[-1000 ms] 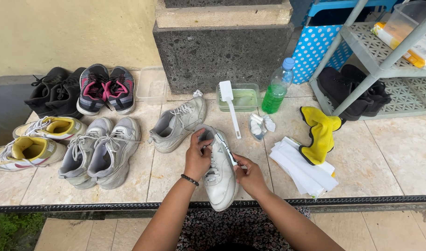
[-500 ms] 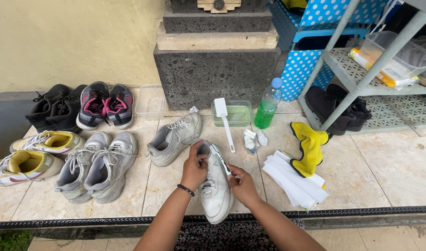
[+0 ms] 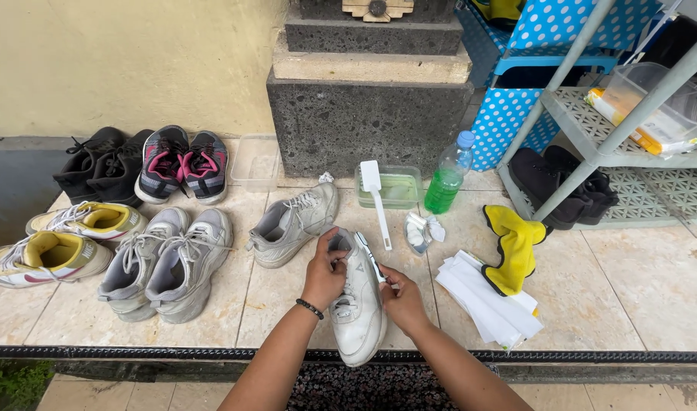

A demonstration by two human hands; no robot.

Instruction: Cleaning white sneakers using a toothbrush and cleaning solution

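Fingers (image 3: 334, 255) around sneaker (image 3: 358, 312), toe nearward.

Pale yellow wall (image 3: 127, 61) at the back, beige tile floor (image 3: 615, 289) that looks a bit grubby. A dark stone pedestal (image 3: 367, 125) sits in the middle against the wall, a grey shelf rack (image 3: 592, 114) stands to the right with a blue dotted bin (image 3: 516, 114) behind it. Flat daylight, a drain grate (image 3: 135, 353) along the front edge.
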